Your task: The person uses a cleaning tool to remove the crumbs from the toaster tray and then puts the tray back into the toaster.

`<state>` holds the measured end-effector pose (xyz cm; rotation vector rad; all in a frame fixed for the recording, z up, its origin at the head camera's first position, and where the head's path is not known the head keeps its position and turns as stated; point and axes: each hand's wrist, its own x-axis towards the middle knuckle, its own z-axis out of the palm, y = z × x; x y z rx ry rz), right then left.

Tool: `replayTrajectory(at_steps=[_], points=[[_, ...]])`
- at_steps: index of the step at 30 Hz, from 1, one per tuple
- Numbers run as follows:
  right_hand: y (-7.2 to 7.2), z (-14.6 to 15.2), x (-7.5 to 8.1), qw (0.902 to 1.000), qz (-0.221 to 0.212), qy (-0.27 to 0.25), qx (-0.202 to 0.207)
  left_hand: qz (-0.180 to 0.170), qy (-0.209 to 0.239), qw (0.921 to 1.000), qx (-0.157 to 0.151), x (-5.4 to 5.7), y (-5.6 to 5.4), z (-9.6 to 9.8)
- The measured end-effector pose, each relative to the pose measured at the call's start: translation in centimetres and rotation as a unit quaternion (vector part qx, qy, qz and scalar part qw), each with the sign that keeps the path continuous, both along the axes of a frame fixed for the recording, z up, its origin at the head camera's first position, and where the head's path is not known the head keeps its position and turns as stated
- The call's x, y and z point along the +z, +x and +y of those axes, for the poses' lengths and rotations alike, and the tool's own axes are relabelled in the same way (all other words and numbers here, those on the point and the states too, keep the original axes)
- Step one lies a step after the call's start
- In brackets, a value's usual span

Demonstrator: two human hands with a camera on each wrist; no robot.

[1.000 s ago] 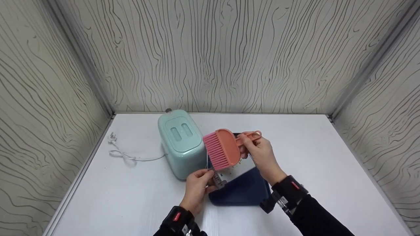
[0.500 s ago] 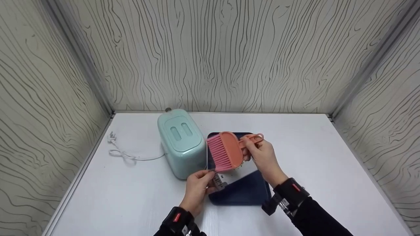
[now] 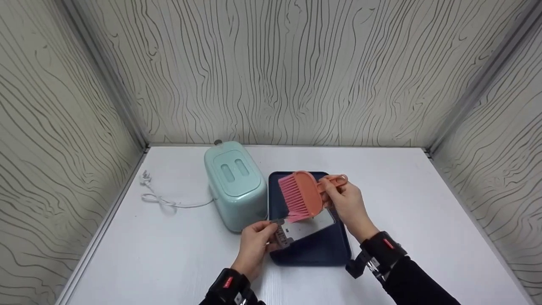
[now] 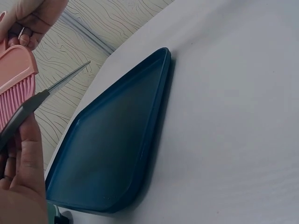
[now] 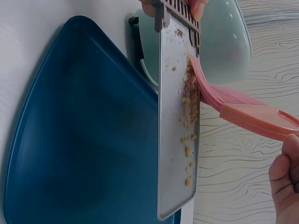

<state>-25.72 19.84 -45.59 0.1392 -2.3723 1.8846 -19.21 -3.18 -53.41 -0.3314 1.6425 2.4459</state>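
Table [image 3: 406,203] — brush [image 3: 309,194] aslant, bristles [image 3: 292,197] leftward

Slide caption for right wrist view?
Right hand holds a brush against a crumb-strewn narrow tray above a blue tray.

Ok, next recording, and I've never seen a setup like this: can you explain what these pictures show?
There is no robot: a person works with two bare hands. The big picture comes from a camera on the head, looking forward and down; the other two come from cameras on the wrists. The left hand pinches the grey end of a flat metal pan, held above a dark blue tray. The right hand holds an orange brush, its pink bristles bent against the pan, where crumbs lie. On the white table, beside the tray, stands a pale green appliance, perhaps a toaster, with a white cord.
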Motion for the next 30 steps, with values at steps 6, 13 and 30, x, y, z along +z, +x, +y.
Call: replayTrajectory(at_steps=[6,13,30], points=[[-0.2,1.0,0.0,0.9997,0.002,0.017,-0.02,-0.003,0.0,1.0,0.003,-0.1,0.0,0.0],[-0.6,2.6,-0.3,0.9987,0.008,0.031,-0.039,-0.002,-0.008,0.9999,0.007,-0.1,0.2,-0.1],[-1.1,5.4,-0.6,0.9934,0.031,0.084,-0.073,0.001,-0.025,0.9997,0.003,-0.2,0.0,-0.7]])
